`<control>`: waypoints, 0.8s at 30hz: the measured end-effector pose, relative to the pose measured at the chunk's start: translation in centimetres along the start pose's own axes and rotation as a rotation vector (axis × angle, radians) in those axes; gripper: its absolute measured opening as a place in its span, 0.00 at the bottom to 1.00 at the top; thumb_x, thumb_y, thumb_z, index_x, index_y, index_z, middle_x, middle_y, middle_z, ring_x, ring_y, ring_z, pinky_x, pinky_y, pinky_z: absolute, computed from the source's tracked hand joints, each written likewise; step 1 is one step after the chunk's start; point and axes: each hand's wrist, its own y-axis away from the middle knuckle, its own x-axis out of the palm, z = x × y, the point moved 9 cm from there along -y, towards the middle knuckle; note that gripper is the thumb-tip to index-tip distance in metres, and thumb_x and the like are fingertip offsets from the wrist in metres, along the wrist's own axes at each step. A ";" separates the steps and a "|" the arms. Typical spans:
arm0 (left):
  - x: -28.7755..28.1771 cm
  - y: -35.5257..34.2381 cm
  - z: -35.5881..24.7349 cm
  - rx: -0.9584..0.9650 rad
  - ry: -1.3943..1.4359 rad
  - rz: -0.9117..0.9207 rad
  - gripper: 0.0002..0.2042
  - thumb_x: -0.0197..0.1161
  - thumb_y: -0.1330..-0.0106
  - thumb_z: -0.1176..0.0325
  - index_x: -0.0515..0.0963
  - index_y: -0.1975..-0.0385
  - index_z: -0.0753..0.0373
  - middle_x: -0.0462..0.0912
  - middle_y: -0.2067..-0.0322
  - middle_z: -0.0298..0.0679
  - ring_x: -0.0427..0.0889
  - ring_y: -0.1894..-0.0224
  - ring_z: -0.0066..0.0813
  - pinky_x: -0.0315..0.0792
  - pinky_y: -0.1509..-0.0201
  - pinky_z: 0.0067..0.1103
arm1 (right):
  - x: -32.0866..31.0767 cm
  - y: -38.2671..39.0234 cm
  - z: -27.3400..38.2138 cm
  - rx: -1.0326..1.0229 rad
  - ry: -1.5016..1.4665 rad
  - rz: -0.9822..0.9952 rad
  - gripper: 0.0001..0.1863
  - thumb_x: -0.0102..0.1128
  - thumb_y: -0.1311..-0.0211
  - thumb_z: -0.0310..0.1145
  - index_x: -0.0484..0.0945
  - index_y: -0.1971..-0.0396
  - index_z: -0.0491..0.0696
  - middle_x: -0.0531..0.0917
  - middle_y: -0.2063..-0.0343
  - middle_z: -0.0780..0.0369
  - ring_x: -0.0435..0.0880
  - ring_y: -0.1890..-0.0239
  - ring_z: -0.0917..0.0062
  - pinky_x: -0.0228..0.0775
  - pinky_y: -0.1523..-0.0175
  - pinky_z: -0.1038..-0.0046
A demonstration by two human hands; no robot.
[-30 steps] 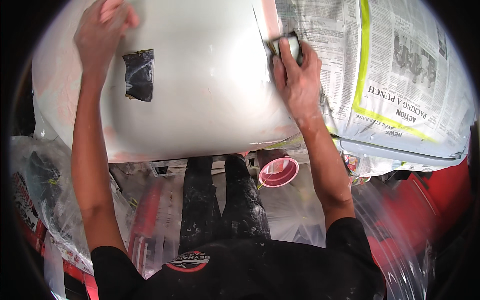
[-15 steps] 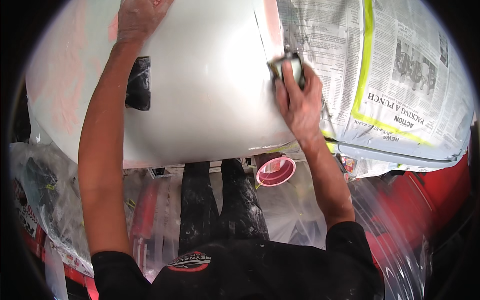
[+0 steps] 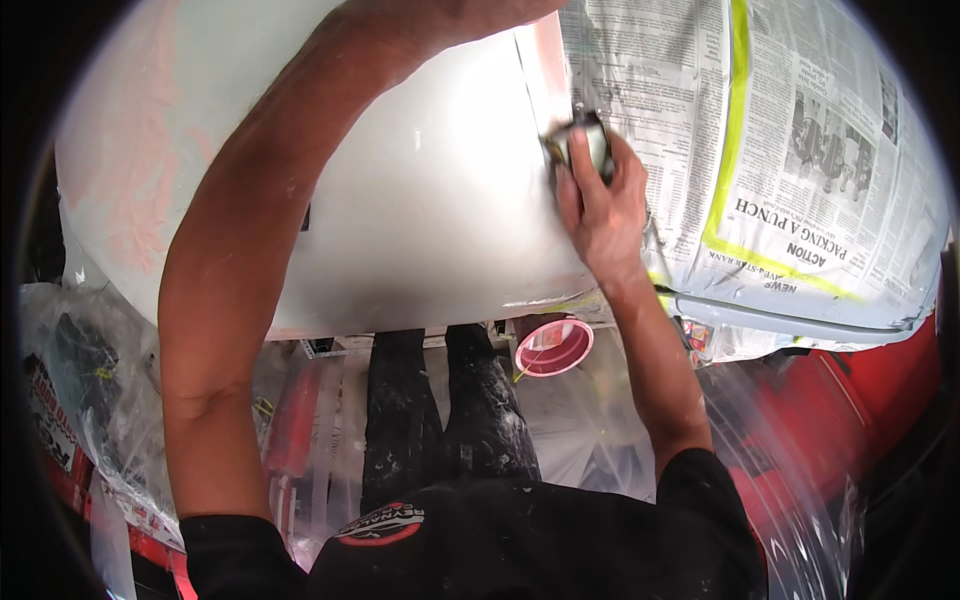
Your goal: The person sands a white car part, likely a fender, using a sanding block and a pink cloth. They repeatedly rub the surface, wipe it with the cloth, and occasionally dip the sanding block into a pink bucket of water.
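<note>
A large curved car body panel (image 3: 440,210) fills the upper middle. It is white, with pinkish filler patches at its left and along its right edge. My right hand (image 3: 605,205) is closed around a small sanding block (image 3: 595,145), dark at the sides and pale on top. The block rests against the panel's right edge, where newspaper masking (image 3: 670,120) begins. My left arm reaches across the panel, and my left hand (image 3: 490,8) is mostly cut off by the upper edge; its fingers are out of sight. The forearm covers most of a black square on the panel.
Yellow-green tape (image 3: 728,130) runs over the newspaper. Below the panel, right of my legs, sits a pink round tub (image 3: 553,348). Clear plastic sheeting (image 3: 780,460) hangs over red bodywork at the right, and more plastic (image 3: 110,370) lies at the left.
My left hand has swung right along the upper edge, so its forearm now crosses the panel and covers the black square. My right hand and the block have barely shifted.
</note>
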 end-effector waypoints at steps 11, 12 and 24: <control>-2.7 6.8 11.5 0.010 -0.550 0.084 0.07 0.67 0.34 0.70 0.77 0.61 0.63 0.82 0.62 0.45 0.80 0.56 0.48 0.73 0.48 0.38 | 0.1 -0.8 0.2 0.061 -0.054 0.084 0.31 0.72 0.39 0.29 0.76 0.34 0.50 0.75 0.42 0.43 0.77 0.46 0.52 0.72 0.43 0.56; -3.1 7.5 12.2 0.004 -0.578 0.109 0.08 0.67 0.34 0.68 0.77 0.60 0.62 0.82 0.61 0.45 0.80 0.56 0.48 0.72 0.47 0.38 | -0.8 1.7 0.6 0.072 -0.045 0.125 0.31 0.73 0.41 0.29 0.77 0.36 0.47 0.75 0.42 0.42 0.77 0.45 0.52 0.72 0.43 0.57; -3.0 9.8 14.0 0.066 -0.621 0.058 0.29 0.73 0.37 0.53 0.72 0.43 0.63 0.80 0.50 0.49 0.78 0.51 0.52 0.71 0.44 0.43 | 1.0 -5.3 0.2 0.001 0.046 0.015 0.26 0.71 0.40 0.31 0.80 0.40 0.49 0.77 0.46 0.45 0.80 0.53 0.55 0.77 0.48 0.60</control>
